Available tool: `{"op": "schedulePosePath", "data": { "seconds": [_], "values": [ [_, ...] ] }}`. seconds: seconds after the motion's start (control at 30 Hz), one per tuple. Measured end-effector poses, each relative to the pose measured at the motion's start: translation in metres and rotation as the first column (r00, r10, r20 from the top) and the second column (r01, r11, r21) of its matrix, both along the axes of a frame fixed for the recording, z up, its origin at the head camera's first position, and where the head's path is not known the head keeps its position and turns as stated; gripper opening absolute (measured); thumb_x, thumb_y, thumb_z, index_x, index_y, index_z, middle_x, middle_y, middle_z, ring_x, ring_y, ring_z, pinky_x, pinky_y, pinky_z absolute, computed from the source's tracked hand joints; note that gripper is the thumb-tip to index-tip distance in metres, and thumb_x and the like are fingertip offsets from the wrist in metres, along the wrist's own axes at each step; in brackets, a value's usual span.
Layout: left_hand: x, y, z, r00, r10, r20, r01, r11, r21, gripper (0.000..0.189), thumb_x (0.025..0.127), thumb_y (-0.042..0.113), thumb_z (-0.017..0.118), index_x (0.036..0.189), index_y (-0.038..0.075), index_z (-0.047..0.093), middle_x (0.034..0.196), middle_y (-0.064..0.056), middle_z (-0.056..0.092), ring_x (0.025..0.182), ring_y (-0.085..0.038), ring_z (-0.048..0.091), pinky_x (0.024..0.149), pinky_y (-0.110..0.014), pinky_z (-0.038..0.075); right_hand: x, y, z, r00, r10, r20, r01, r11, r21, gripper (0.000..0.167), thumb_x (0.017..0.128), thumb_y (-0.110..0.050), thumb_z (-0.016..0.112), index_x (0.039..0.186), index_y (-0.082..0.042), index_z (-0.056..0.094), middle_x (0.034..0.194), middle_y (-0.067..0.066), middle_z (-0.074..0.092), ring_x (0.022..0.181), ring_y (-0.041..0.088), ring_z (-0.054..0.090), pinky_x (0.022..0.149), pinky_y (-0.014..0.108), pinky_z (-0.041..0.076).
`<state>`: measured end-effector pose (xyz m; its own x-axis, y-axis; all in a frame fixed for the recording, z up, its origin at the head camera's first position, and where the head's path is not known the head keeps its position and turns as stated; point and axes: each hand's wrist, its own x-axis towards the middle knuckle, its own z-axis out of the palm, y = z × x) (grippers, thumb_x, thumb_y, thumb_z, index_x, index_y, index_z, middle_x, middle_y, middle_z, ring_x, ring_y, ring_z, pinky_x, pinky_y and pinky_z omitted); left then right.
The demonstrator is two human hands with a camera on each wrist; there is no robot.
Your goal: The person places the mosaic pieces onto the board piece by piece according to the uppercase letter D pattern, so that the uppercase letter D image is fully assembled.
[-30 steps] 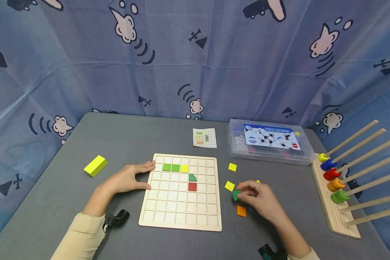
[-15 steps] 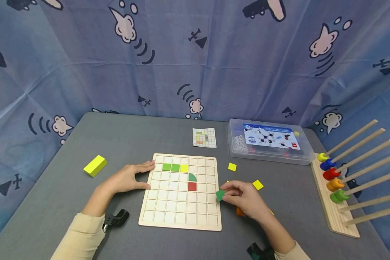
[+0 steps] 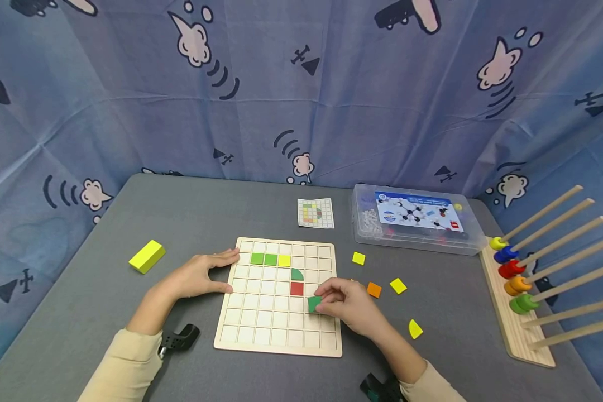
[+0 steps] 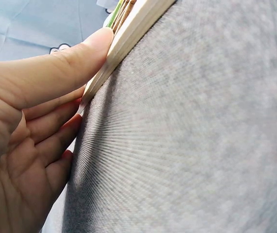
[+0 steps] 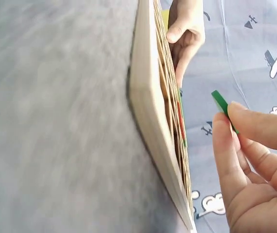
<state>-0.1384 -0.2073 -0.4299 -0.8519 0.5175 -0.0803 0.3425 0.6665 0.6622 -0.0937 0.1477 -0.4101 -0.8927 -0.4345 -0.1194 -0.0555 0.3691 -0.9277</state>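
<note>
A wooden grid board (image 3: pixel 276 329) lies on the grey table. Against its left edge rests my left hand (image 3: pixel 196 276), fairly straight fingers and thumb touching the rim; the left wrist view shows the thumb (image 4: pixel 87 51) on that edge. Over the board's right half, my right hand (image 3: pixel 352 307) pinches a green tile (image 3: pixel 314 304) between thumb and finger. The right wrist view has this tile (image 5: pixel 221 103) raised off the board, its shape partly covered. Set in the grid are two light green squares (image 3: pixel 263 259), a yellow square (image 3: pixel 284 261), a green quarter-round (image 3: pixel 297 274) and a red square (image 3: pixel 297 288).
Right of the board lie loose tiles: an orange one (image 3: pixel 374 290), yellow squares (image 3: pixel 398 286) and a yellow quarter-round (image 3: pixel 415 329). Behind stand a printed pattern card (image 3: pixel 315 213) and a clear plastic case (image 3: pixel 417 240). A peg rack (image 3: pixel 520 312) is far right, a yellow block (image 3: pixel 147 256) left.
My right hand has carried the green tile leftward from among the loose tiles to above the board, uncovering the orange and yellow tiles. My left hand has stayed in place.
</note>
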Motion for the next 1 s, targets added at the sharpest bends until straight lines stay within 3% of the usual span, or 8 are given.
{"op": "schedulePosePath", "data": {
  "seconds": [0.2,0.6,1.0],
  "values": [
    [0.0,0.0,-0.002,1.0,-0.005,-0.018,0.005,1.0,-0.001,0.077,0.077,0.039,0.076,0.14,0.006,0.046,0.15,-0.008,0.038,0.139,-0.034,0.031,0.108,-0.055,0.031,-0.003,-0.015,-0.003,1.0,-0.008,0.005,0.008,1.0,0.022,0.021,0.078,-0.005,0.075,0.096,0.002,0.067,0.08,0.01,0.068,0.072,0.012,0.063,0.062,0.019,0.051],
    [-0.001,0.0,-0.002,1.0,-0.004,-0.001,0.004,1.0,-0.003,0.078,0.076,0.038,0.077,0.141,0.007,0.045,0.151,-0.006,0.037,0.14,-0.032,0.03,0.109,-0.054,0.03,-0.006,-0.033,-0.009,0.998,-0.01,-0.064,0.018,0.991,0.131,0.013,0.077,0.0,0.074,0.087,-0.003,0.066,0.076,0.003,0.065,0.07,0.012,0.06,0.062,0.019,0.051],
    [-0.002,-0.001,-0.003,1.0,-0.008,-0.002,0.008,1.0,-0.005,0.078,0.077,0.039,0.077,0.141,0.008,0.045,0.151,-0.006,0.036,0.14,-0.032,0.03,0.109,-0.053,0.031,-0.003,-0.045,-0.01,0.978,-0.004,-0.206,0.059,0.964,0.26,0.014,0.076,-0.003,0.077,0.084,-0.006,0.066,0.073,-0.002,0.061,0.067,0.007,0.056,0.06,0.018,0.048]
  ]
}}
